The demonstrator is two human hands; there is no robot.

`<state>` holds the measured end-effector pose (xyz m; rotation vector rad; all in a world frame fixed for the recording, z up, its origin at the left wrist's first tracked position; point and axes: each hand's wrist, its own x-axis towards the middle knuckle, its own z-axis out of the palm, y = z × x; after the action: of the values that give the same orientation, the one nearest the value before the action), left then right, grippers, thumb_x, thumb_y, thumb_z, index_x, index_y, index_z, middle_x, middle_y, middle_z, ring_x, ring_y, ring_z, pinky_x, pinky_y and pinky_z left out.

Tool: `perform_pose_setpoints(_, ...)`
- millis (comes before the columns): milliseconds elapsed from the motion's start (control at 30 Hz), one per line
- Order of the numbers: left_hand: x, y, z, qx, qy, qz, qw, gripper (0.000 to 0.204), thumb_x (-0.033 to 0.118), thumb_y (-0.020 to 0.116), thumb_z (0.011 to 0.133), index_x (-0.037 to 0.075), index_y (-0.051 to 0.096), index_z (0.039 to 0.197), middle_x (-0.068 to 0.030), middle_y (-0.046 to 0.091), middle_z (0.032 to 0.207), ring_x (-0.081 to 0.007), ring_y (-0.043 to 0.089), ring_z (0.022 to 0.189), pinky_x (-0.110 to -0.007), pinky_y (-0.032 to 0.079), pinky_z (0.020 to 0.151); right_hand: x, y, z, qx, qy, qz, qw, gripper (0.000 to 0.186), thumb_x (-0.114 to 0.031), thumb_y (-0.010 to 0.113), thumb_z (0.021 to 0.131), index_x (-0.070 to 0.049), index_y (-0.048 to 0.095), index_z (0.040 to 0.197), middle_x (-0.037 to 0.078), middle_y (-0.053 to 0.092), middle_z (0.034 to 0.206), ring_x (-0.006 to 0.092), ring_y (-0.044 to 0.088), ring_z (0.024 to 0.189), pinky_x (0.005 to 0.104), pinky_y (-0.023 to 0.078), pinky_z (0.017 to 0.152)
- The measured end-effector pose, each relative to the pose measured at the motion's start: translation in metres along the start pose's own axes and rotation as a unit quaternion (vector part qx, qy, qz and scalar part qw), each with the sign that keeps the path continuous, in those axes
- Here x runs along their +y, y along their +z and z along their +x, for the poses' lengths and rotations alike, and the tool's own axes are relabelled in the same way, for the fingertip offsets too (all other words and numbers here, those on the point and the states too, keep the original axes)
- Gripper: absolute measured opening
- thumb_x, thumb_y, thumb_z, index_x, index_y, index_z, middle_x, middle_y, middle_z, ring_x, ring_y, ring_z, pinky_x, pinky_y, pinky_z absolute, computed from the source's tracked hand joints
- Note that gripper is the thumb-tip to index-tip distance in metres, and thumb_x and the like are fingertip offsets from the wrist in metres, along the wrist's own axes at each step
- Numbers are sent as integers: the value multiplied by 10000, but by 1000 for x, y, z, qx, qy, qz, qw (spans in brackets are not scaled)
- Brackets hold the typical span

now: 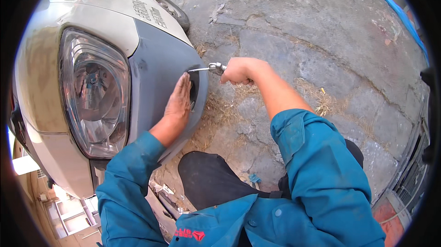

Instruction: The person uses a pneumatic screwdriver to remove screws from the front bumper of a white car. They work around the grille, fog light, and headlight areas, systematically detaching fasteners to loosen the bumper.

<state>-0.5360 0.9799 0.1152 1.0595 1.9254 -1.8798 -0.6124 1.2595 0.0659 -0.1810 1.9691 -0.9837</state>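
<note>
A grey-primed bumper corner (pixel 158 49) of a white vehicle curves round in front of me on the left. My left hand (pixel 177 102) lies along it with fingers stretched out, next to a dark oval opening (pixel 195 86). My right hand (pixel 241 70) is closed round what looks like an air blow gun (pixel 216 68), silvery with a thin straight nozzle. The nozzle points left, its tip close to my left fingertips at the upper edge of the opening. Most of the gun's handle is hidden in my fist.
A large clear headlight (pixel 94 90) sits left of the bumper, and a front wheel (pixel 167 8) shows beyond it. Cracked concrete ground (pixel 294 35) with dry grass (pixel 229 109) spreads to the right. A blue strip (pixel 399 15) runs along the far right. A metal grille (pixel 413 155) stands at the right edge.
</note>
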Motion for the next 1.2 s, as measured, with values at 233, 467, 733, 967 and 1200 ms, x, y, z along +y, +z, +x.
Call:
perform_pose_setpoints(233, -40, -11, 33, -21, -88, -33, 995, 1156, 769, 603, 1018, -74, 330, 1759, -230, 291, 1870, -404, 220, 1753, -545, 103, 1451, 9, -7, -1, -20, 16, -24, 999, 413, -461, 825, 964, -65, 754, 869, 68, 563, 615, 221, 507, 538, 436, 472, 567)
perform_pose_setpoints(467, 8, 4, 1, -19, 164, -168, 972, 911, 674, 642, 1035, -61, 616, 1573, -231, 586, 1672, -390, 422, 1654, -541, 262, 1404, 5, -19, -15, -42, 7, -27, 999, 359, -413, 848, 948, -62, 781, 914, 56, 575, 637, 219, 530, 565, 433, 472, 569)
perform_pose_setpoints(733, -104, -10, -204, 239, -55, -336, 909, 553, 228, 721, 1069, 22, 653, 1577, -178, 588, 1703, -351, 500, 1628, -571, 341, 1384, -25, 6, -24, -71, -4, -123, 990, 303, -389, 856, 932, -89, 820, 927, 57, 706, 809, 224, 610, 682, 443, 525, 659)
perform_pose_setpoints(967, -316, 39, -340, 418, -347, -80, 836, 539, 326, 413, 1249, 30, 562, 1674, -184, 587, 1707, -376, 545, 1588, -487, 406, 1333, -43, -5, -37, -16, 3, -150, 989, 349, -350, 835, 936, -6, 848, 993, 157, 768, 852, 294, 698, 708, 461, 566, 655)
perform_pose_setpoints(1200, -329, 83, -350, 448, -376, -108, 804, 562, 444, 352, 1251, 157, 686, 1600, -108, 625, 1693, -337, 545, 1593, -474, 387, 1343, -73, 60, -51, -6, -96, -213, 972, 372, -259, 786, 895, 5, 867, 1143, 248, 836, 1157, 399, 805, 1109, 493, 633, 954)
